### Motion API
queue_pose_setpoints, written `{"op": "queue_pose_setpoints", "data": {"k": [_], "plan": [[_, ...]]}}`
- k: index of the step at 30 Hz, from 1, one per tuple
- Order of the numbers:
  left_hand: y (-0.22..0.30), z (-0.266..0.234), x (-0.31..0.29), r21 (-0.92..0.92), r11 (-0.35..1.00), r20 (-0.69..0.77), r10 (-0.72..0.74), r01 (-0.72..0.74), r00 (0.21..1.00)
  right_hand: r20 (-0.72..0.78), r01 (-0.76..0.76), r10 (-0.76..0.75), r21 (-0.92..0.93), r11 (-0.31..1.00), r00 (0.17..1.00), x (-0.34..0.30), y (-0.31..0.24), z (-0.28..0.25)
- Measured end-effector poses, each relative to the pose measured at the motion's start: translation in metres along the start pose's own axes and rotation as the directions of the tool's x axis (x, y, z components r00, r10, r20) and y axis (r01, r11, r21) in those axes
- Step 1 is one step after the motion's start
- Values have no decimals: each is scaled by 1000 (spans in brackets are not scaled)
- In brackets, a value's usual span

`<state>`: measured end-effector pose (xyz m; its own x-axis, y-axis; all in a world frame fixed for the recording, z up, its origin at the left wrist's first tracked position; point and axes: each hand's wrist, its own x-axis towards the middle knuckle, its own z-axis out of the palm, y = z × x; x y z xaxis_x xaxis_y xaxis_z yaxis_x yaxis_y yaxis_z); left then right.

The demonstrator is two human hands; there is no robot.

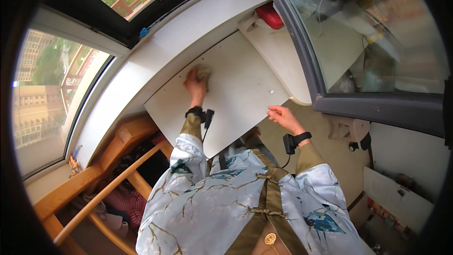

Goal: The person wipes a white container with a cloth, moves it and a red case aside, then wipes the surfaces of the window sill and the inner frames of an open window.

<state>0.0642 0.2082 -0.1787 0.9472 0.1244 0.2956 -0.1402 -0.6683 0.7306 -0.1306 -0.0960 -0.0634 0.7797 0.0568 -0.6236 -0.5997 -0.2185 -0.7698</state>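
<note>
My left hand (pixel 194 86) is closed around a wadded, pale cloth (pixel 204 72), slightly blurred, and presses it on a flat white board (pixel 236 85). The board lies in front of me below the window sill, with small dark holes along its far edge. Off the board's near right corner hovers my right hand (pixel 287 117), its fingers curled together and nothing visible in them. A small whitish bit (pixel 272 91) rests on the board near that hand. Each wrist wears a black strap with a small device.
An open window sash (pixel 302 52) with a dark frame juts in at the right, above a pale surface. A red object (pixel 270 16) sits behind it. The white sill (pixel 188 33) curves along the far side. Wooden rails (pixel 108 193) stand at the left, close to my arm.
</note>
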Motion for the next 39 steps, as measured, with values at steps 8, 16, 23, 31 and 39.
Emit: {"op": "queue_pose_setpoints", "data": {"k": [8,16,23,31,39], "plan": [[86,80,-27,-150,983,387,157,-106,908,-32,-51,52,50,997,998,1,22,26],[73,86,4,-418,857,486,-70,302,871,-104,-21,32,105,994,994,9,19,27],[109,134,22,-125,942,436,334,-312,836,-116,-64,86,177,982,990,3,38,33],[122,94,-40,-324,897,733,439,-300,519,-107,-109,126,154,982,986,1,41,21],[83,48,-45,-332,934,781,191,136,595,-233,-43,30,-53,998,972,20,37,18]]}}
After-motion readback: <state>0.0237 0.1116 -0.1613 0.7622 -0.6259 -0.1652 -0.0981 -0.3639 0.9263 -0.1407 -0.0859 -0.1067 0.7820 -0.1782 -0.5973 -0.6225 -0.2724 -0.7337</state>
